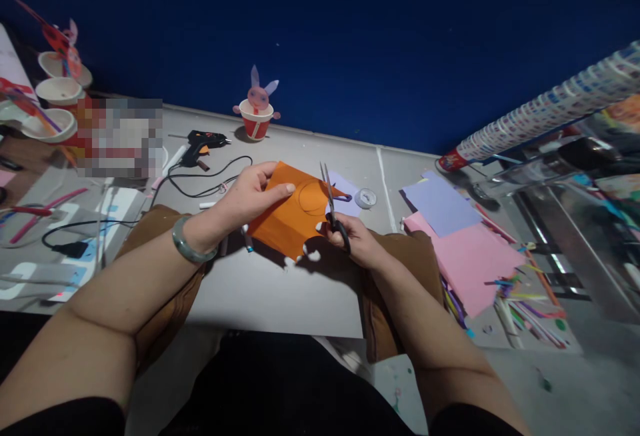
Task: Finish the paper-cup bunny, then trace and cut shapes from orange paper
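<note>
My left hand [255, 191] pinches a sheet of orange paper [285, 219] near its upper left edge, thumb on top. A circle is drawn in dark line on the sheet, close to its right side. In my right hand [353, 239] are black-handled scissors [331, 203], their blades pointing up and away from me at the paper's right edge. The blades look slightly parted. Under and behind the paper lies a piece of lilac paper [345, 189], with a small round clear-topped container [366, 198] just right of it. White scraps [313, 256] show below the sheet.
A paper cup with a rabbit figure [256, 119] stands at the back. Left of it lie a black glue gun [200, 146] and its cable. Pink paper [465, 263], lilac sheets [443, 203] and pipe cleaners [540, 323] lie right. A long cup stack [540, 106] leans there.
</note>
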`<act>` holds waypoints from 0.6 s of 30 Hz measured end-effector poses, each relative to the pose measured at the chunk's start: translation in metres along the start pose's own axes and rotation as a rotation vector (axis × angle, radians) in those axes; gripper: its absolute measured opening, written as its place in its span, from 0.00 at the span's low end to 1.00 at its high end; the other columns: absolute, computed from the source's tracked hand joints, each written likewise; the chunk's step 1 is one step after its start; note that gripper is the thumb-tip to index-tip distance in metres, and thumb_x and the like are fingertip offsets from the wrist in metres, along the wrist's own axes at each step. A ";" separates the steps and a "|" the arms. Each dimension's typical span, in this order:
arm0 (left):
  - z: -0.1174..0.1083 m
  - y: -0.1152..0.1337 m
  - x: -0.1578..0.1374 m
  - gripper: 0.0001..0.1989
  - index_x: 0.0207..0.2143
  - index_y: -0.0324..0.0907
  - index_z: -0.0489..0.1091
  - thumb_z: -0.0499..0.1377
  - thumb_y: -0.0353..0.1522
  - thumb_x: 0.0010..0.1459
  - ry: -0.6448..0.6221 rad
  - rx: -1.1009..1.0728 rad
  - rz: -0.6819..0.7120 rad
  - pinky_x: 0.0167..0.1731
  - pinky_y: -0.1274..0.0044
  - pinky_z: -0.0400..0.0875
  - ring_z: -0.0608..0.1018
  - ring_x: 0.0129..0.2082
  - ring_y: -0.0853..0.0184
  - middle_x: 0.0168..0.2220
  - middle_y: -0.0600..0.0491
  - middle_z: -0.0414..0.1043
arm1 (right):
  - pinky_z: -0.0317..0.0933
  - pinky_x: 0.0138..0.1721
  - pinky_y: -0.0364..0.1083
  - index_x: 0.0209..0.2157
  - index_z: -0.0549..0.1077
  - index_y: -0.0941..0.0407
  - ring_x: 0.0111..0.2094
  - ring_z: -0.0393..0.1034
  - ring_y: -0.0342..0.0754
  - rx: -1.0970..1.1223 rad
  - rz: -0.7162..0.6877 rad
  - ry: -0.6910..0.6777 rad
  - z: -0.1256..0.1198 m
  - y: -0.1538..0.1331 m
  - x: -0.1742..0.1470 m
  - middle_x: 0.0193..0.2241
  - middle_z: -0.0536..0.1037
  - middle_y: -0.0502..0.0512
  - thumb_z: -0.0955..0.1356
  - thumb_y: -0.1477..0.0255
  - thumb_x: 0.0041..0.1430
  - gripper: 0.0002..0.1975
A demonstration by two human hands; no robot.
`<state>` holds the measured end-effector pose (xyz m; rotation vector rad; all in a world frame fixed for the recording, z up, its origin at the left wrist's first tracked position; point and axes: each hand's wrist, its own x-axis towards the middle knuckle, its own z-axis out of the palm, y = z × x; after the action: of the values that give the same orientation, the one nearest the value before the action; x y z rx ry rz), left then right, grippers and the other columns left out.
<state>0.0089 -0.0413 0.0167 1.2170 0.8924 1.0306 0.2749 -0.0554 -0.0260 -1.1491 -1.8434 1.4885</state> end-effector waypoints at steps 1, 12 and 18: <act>0.000 0.000 0.000 0.23 0.42 0.38 0.75 0.73 0.45 0.54 -0.002 -0.001 0.005 0.32 0.76 0.78 0.84 0.34 0.63 0.35 0.48 0.83 | 0.62 0.40 0.48 0.28 0.66 0.54 0.30 0.60 0.45 0.007 0.001 -0.002 0.000 0.000 0.000 0.25 0.63 0.46 0.72 0.37 0.52 0.32; 0.000 0.000 0.000 0.21 0.42 0.38 0.75 0.72 0.44 0.55 -0.012 -0.011 0.011 0.32 0.76 0.79 0.84 0.33 0.63 0.35 0.48 0.83 | 0.60 0.38 0.47 0.27 0.66 0.53 0.30 0.59 0.45 -0.004 0.005 0.000 0.000 -0.001 0.000 0.25 0.63 0.46 0.72 0.38 0.52 0.31; 0.000 -0.001 0.001 0.21 0.42 0.38 0.74 0.72 0.44 0.55 -0.022 -0.015 0.015 0.32 0.76 0.78 0.84 0.33 0.63 0.35 0.49 0.82 | 0.54 0.32 0.45 0.27 0.65 0.53 0.29 0.57 0.44 -0.023 -0.008 0.013 0.002 -0.002 0.000 0.24 0.64 0.46 0.71 0.37 0.51 0.32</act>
<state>0.0089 -0.0406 0.0155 1.2219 0.8589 1.0325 0.2729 -0.0561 -0.0243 -1.1583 -1.8592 1.4556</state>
